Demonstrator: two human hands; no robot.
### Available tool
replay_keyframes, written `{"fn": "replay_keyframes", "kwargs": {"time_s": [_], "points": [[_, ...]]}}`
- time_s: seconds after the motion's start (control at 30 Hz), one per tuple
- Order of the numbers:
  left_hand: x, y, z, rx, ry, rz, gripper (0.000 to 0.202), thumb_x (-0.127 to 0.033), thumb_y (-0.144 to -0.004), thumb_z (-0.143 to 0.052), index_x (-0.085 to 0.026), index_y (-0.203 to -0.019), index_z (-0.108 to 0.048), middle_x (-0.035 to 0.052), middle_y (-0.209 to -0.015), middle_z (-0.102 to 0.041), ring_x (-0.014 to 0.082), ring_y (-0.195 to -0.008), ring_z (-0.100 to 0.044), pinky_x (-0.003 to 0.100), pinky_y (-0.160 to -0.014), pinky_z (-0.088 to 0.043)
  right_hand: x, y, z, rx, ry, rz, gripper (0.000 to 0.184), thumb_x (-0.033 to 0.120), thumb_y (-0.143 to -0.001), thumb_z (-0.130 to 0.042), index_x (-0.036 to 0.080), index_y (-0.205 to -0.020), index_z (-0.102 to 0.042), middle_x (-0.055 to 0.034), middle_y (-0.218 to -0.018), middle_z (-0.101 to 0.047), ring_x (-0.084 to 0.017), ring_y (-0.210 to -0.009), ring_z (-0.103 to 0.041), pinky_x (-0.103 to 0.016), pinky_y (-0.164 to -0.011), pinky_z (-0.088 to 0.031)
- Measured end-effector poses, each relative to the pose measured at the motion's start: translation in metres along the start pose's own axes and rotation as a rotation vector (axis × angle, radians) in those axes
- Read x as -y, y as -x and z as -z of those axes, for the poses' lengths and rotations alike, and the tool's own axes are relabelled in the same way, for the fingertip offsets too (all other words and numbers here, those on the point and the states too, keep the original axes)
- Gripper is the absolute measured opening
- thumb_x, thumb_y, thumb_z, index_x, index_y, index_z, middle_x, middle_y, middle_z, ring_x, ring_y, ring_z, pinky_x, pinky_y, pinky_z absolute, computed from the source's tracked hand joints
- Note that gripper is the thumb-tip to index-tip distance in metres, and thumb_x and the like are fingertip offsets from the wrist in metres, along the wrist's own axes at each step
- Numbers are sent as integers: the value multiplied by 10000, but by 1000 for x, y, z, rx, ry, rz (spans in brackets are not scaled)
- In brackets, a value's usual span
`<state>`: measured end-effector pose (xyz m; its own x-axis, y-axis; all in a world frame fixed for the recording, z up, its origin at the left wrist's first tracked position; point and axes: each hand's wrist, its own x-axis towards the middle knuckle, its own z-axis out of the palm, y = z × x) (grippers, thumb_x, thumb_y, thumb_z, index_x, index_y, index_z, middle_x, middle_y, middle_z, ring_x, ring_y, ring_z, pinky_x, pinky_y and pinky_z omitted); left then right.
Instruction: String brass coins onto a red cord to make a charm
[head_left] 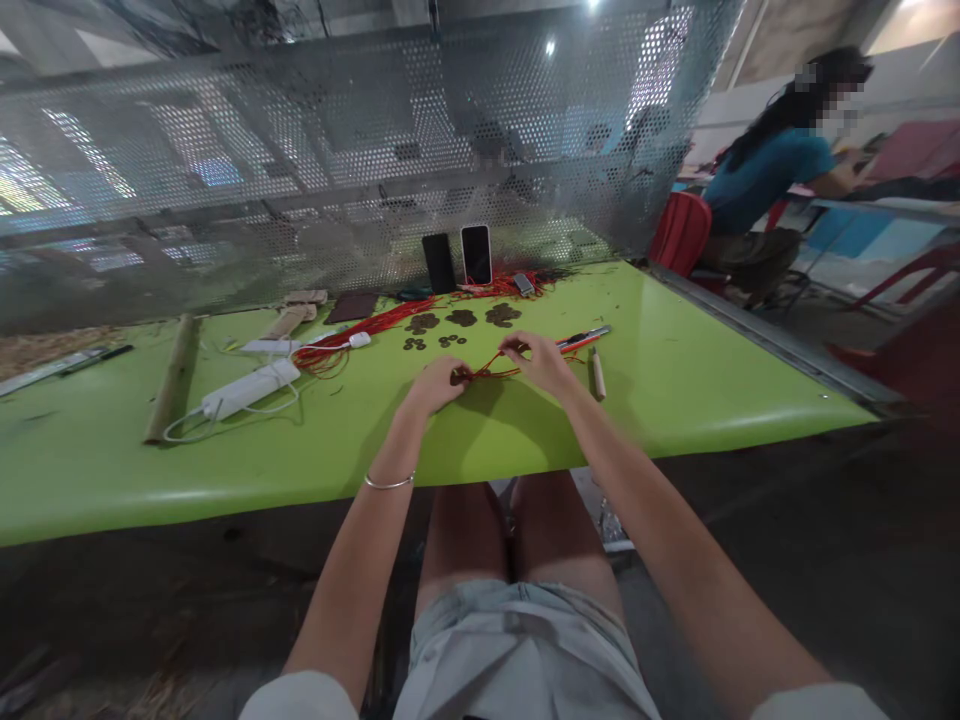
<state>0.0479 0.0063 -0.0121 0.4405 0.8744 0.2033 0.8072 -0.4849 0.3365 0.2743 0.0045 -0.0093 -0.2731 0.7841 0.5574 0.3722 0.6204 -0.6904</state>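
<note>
Two forearms [645,480] reach forward, left hand [439,382] and right hand [538,361] pinching red cord [504,374] between them.

Red cord [504,374] blocks gap between left hand [441,384] and right hand [541,362]. Right of right hand: pale-handled tool [598,373], then open desk [697,370]. Left of left hand: open until white power strip [251,388]. Beyond both: dark disc piles [461,318].
</note>
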Motion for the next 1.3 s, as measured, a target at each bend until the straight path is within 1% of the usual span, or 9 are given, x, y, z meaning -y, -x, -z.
{"fn": "replay_keyframes", "kwargs": {"time_s": [0.23, 0.43, 0.6, 0.7, 0.8, 0.93, 1.07, 1.17, 1.3], "points": [[-3, 1, 2, -8, -23, 3, 212, -270, -796, -574, -202, -962, -688, 61, -900, -645, 186, -825, -590, 314, -781, -475, -1, 0, -3, 19, 9, 4, 134, 149, -817, -560, 165, -903, -660, -80, -894, -684, -167, -806, -634, -359, -796, -529], [-11, 0, 6, -64, -43, -19, 220, -313, -812, -590, -203, -975, -689, 55, -966, -663, 204, -939, -574, 342, -874, -436, 0, 0, -3, 10, -18, -12, 145, 169, -822, -549, 173, -926, -650, -78, -913, -678, -168, -821, -634, -358, -789, -536], [-19, -2, 5, -31, -37, -16, 150, -271, -803, -607, -201, -884, -713, 42, -836, -691, 180, -809, -602, 303, -759, -467, -3, 0, -5, 6, -51, -25, 131, 161, -819, -554, 173, -912, -645, -80, -913, -677, -165, -828, -638, -363, -820, -528], [-23, -3, 3, -15, -24, 8, 193, -290, -798, -624, -202, -951, -700, 40, -849, -700, 162, -752, -610, 275, -702, -472, -3, 0, -6, 8, -79, -28, 122, 174, -817, -558, 175, -906, -640, -76, -896, -678, -163, -816, -639, -360, -814, -528], [-24, -4, 1, -15, -27, 32, 265, -334, -789, -640, -220, -1026, -679, 31, -872, -698, 155, -727, -604, 269, -684, -470, -1, 1, -7, 12, -116, -31, 119, 197, -820, -554, 170, -907, -630, -73, -884, -678, -157, -799, -640, -340, -786, -535], [-22, -5, -2, -8, -57, 42, 205, -327, -814, -617, -231, -980, -689, 28, -876, -677, 153, -761, -593, 283, -719, -470, -1, 0, -9, 20, -162, -32, 124, 215, -824, -547, 158, -915, -609, -73, -878, -676, -148, -762, -644, -326, -763, -542], [-20, -5, -4, 7, -91, 58, 212, -333, -866, -561, -150, -938, -641, 51, -930, -641, 155, -848, -592, 346, -783, -490, -6, -1, -12, 47, -160, -28, 176, 240, -845, -549, 165, -1000, -589, -71, -921, -679, -142, -802, -655, -319, -791, -544], [-19, -4, -4, 15, -110, 79, 232, -343, -888, -531, -137, -960, -609, 54, -959, -626, 152, -861, -597, 352, -781, -507, -12, -1, -15, 96, -103, -37, 242, 255, -862, -565, 155, -1081, -576, -75, -971, -673, -149, -858, -653, -325, -801, -542], [-17, -2, -5, 19, -119, 87, 236, -327, -897, -519, -136, -1015, -594, 60, -990, -619, 152, -862, -603, 346, -767, -520, -20, 0, -18, 199, 38, -48, 218, 289, -878, -572, 142, -1035, -606, -60, -991, -648, -155, -866, -632, -363, -791, -531]]}}
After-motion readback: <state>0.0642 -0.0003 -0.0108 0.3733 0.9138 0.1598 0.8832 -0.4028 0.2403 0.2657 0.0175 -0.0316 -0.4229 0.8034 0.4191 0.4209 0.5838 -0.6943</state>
